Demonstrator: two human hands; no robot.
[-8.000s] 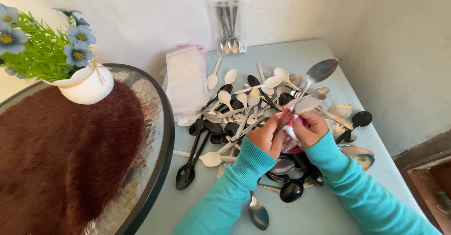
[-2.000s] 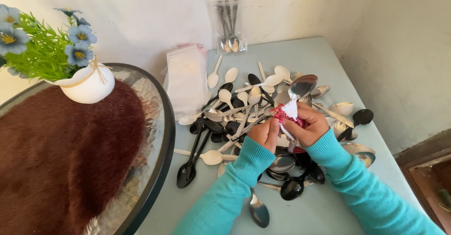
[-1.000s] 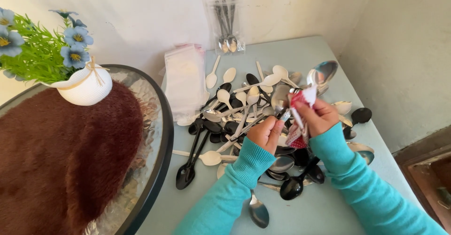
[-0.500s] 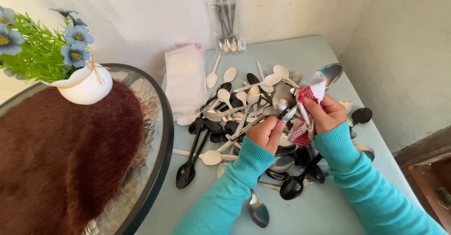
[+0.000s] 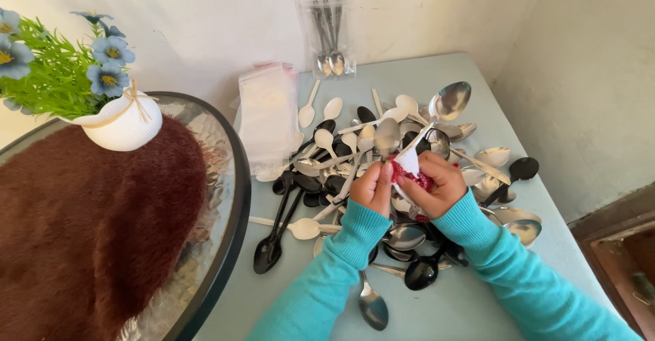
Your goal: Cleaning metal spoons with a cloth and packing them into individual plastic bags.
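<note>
Item: heap of loose spoons (image 5: 402, 177), metal, white and black, spread over a pale blue table (image 5: 471, 307).

Left hand (image 5: 374, 188): found at the middle of the heap, fingers curled shut on the handle of a steel spoon (image 5: 387, 136), held upright with its bowl uppermost.

Right hand (image 5: 437, 185): found just beside the left hand, fingers closed around a red-and-white cloth (image 5: 411, 170). A second steel spoon (image 5: 447, 102) was seen slanting up and away from this hand; whether it was gripped or merely rested on the heap could not be told.

Progress, as judged: wiping was in hand on one spoon only. A clear packet of spoons (image 5: 329, 34) stood against the wall behind the heap, taken as finished stock. A stack of empty clear bags (image 5: 267, 117) lay at the heap's left edge, unfilled. Nearly the whole heap was left to be handled.

Changes against the frame half a second earlier: the right hand was drawn back from the heap's right side toward its middle, close against the left hand. The upright spoon was raised clear between the two hands.

Other entries: a round glass table (image 5: 218, 198) left of the heap, bearing a brown furry cover (image 5: 89, 232) and a white pot of blue flowers (image 5: 123, 119).
</note>
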